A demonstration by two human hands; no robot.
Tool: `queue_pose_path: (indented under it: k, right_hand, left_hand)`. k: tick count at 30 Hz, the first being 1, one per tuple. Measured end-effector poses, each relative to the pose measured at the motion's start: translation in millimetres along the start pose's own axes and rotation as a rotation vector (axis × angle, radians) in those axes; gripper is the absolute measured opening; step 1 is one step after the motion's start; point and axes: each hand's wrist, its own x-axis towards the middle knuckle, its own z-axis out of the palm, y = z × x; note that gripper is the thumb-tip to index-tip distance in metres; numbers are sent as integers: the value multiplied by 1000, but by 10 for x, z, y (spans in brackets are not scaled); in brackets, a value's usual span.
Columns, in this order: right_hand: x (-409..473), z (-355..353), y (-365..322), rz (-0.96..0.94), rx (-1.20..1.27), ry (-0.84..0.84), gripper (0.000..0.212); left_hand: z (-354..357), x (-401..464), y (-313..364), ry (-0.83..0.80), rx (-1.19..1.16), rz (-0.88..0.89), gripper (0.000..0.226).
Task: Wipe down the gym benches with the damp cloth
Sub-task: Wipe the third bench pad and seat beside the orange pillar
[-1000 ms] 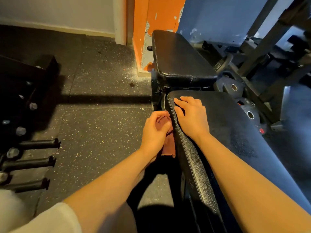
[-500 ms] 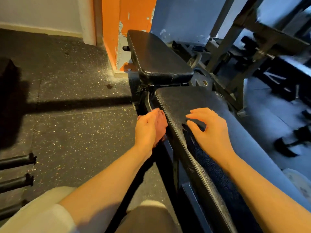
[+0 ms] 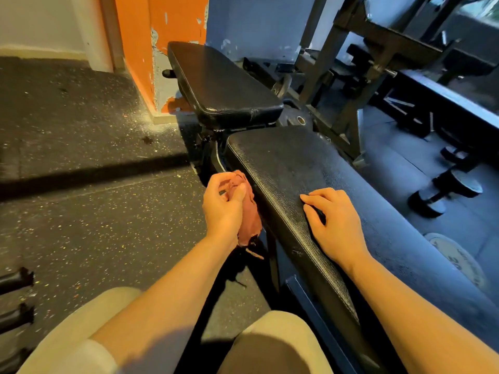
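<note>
Since a second ago my right hand (image 3: 334, 225) has slid back along the bench pad (image 3: 310, 168), fingers relaxed (bracing), while my left hand (image 3: 222, 205) grips the cloth (image 3: 249, 220) against its side edge, mid-wipe; next stroke needs steady pressure.

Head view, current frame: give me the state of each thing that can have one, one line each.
Reddish-brown damp cloth: bunched, held against the long pad's left side edge.
Left hand: fingers curled round the cloth.
Right hand: flat, resting on the long pad's top.
Long black padded bench pad: lying flat, top not covered by the cloth.
Short black seat pad: untouched, tilted up away.
</note>
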Motion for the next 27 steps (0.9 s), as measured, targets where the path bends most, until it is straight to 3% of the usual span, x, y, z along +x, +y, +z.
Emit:
queue_pose_path:
  k: [2, 8, 11, 16, 22, 25, 27]
  right_hand:
    - [-4, 3, -6, 4, -3, 1, 24]
    - [1, 16, -9, 7, -22, 11, 24]
    - [0, 12, -4, 6, -29, 10, 24]
    - [-6, 8, -20, 14, -40, -6, 25]
    - [16, 17, -33, 33, -38, -14, 25]
    - [4, 11, -36, 33, -32, -10, 25]
    - [-10, 12, -33, 32, -40, -6, 26]
  left_hand:
    - [20, 126, 89, 36, -16, 4, 23]
    - [3, -211, -157, -233, 34, -51, 27]
    - [-63, -340, -204, -354, 58, 5, 24]
    - [-24, 107, 28, -64, -59, 4, 20]
    - [60, -62, -18, -175, 60, 139, 28]
    - [23, -42, -78, -191, 93, 45, 29]
    - [-9, 65, -68, -100, 55, -25, 31]
